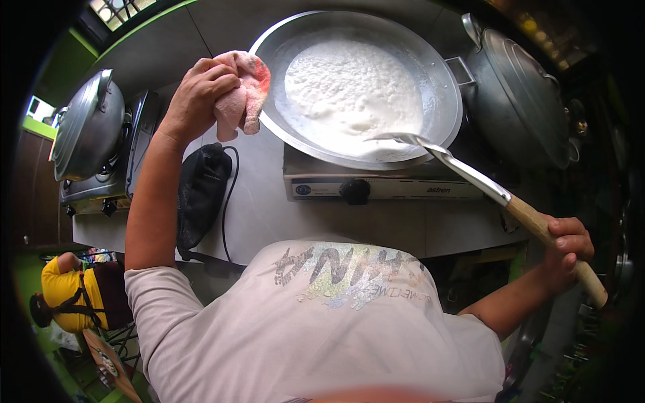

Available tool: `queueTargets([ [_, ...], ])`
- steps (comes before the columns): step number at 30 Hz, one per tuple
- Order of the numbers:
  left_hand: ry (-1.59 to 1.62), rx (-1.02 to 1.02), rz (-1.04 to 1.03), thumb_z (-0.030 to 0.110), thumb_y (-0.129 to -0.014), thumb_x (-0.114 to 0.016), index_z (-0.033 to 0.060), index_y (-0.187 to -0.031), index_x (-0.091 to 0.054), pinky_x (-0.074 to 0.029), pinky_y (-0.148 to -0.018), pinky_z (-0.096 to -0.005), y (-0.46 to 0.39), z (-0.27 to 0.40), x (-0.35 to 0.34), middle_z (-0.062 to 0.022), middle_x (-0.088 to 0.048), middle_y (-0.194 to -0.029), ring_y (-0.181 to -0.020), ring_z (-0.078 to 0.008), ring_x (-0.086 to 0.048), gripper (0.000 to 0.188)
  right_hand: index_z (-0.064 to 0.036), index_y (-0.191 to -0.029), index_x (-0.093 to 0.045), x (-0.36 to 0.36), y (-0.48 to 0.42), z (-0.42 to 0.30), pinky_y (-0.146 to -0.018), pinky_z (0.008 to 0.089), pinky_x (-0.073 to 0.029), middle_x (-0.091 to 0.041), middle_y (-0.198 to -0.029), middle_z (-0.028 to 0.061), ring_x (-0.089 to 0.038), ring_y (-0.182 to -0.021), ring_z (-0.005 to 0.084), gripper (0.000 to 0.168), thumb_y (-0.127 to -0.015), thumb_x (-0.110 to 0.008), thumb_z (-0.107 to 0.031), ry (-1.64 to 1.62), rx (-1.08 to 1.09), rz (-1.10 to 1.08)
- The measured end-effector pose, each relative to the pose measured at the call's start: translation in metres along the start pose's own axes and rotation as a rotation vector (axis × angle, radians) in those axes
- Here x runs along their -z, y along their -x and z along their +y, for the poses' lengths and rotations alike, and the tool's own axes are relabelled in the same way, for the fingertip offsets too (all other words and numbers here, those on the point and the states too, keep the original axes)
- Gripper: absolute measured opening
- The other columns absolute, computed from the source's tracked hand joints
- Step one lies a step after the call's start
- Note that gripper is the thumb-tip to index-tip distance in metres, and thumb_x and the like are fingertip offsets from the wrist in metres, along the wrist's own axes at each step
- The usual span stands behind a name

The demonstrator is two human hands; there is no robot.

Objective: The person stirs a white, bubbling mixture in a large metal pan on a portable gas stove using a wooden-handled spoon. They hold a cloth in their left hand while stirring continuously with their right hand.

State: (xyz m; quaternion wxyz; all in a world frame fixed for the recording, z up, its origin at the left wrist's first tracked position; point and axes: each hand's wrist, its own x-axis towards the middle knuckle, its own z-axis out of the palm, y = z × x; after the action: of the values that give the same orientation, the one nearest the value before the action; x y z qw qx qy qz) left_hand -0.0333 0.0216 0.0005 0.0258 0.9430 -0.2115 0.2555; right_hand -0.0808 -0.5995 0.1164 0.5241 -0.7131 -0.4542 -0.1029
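A large metal wok [274,123] stands on a gas stove [322,186] in front of me, with bubbling white liquid [352,85] in it. My left hand [204,93] grips a folded pink cloth [242,95] at the wok's left rim; whether the cloth presses on the rim or handle cannot be told. My right hand [569,249] is closed around the wooden handle of a metal cooking ladle or turner [468,174]. The tool slants across the wok's front right rim, and its head lies at the near edge of the white liquid, partly hidden by it.
A large lidded pot [524,95] stands close at the right of the wok. Another lidded pot [90,131] sits on a second stove [136,146] at the left. A black pouch [204,196] with a cord lies on the tiled counter [262,221]. Behind, at lower left, a person in yellow [75,292] sits.
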Motion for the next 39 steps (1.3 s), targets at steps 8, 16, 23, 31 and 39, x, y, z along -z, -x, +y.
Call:
queueTargets([
  [8, 0.0, 0.006, -0.004, 0.003, -0.064, -0.088, 0.014, -0.103, -0.073, -0.051, -0.108, -0.0425, 0.001, 0.0, -0.002, -0.0016, -0.074, -0.116, -0.122, -0.03, -0.062, 0.043, 0.0, -0.097, -0.069, -0.006, -0.014, 0.015, -0.089, 0.0531, -0.062, -0.071, -0.105, 0.0234, -0.075, -0.097, 0.0402, 0.031, -0.101, -0.069, -0.03, -0.119, -0.097, -0.089],
  [16, -0.006, 0.012, -0.001, 0.001, -0.064, -0.088, 0.0142, -0.103, -0.073, -0.051, -0.109, -0.0418, 0.001, 0.001, -0.004, -0.0013, -0.074, -0.117, -0.123, -0.0295, -0.062, 0.044, 0.002, -0.093, -0.077, -0.108, -0.051, 0.036, -0.093, 0.0435, -0.062, -0.076, -0.103, 0.0232, -0.078, -0.1, 0.0353, 0.031, -0.094, -0.078, -0.029, -0.055, -0.092, -0.06],
  [23, -0.013, 0.025, 0.007, 0.002, -0.065, -0.087, 0.0145, -0.102, -0.073, -0.052, -0.109, -0.0414, 0.002, 0.002, -0.003, -0.0003, -0.074, -0.116, -0.123, -0.0284, -0.062, 0.042, 0.002, -0.095, -0.078, -0.176, -0.08, 0.071, -0.084, 0.0368, -0.064, -0.078, -0.104, 0.0207, -0.08, -0.093, 0.0307, 0.013, -0.088, -0.077, -0.009, 0.151, 0.076, -0.013],
  [31, 0.002, 0.013, 0.024, 0.003, -0.067, -0.086, 0.015, -0.1, -0.072, -0.052, -0.107, -0.0409, 0.0, 0.001, -0.002, 0.0, -0.074, -0.114, -0.121, -0.0282, -0.062, 0.038, 0.004, -0.107, -0.073, -0.18, -0.098, 0.127, -0.092, 0.0396, -0.063, -0.074, -0.114, 0.0231, -0.073, -0.112, 0.0304, 0.02, -0.103, -0.069, -0.015, 0.072, 0.061, 0.258],
  [39, 0.001, 0.011, 0.017, 0.004, -0.06, -0.088, 0.0103, -0.102, -0.072, -0.05, -0.11, -0.0435, 0.002, 0.002, -0.002, -0.0042, -0.074, -0.114, -0.12, -0.032, -0.063, 0.045, 0.009, -0.115, -0.067, -0.139, -0.12, 0.136, -0.087, 0.0373, -0.067, -0.072, -0.119, 0.0239, -0.076, -0.103, 0.033, 0.044, -0.108, -0.061, -0.034, -0.075, -0.372, 0.708],
])
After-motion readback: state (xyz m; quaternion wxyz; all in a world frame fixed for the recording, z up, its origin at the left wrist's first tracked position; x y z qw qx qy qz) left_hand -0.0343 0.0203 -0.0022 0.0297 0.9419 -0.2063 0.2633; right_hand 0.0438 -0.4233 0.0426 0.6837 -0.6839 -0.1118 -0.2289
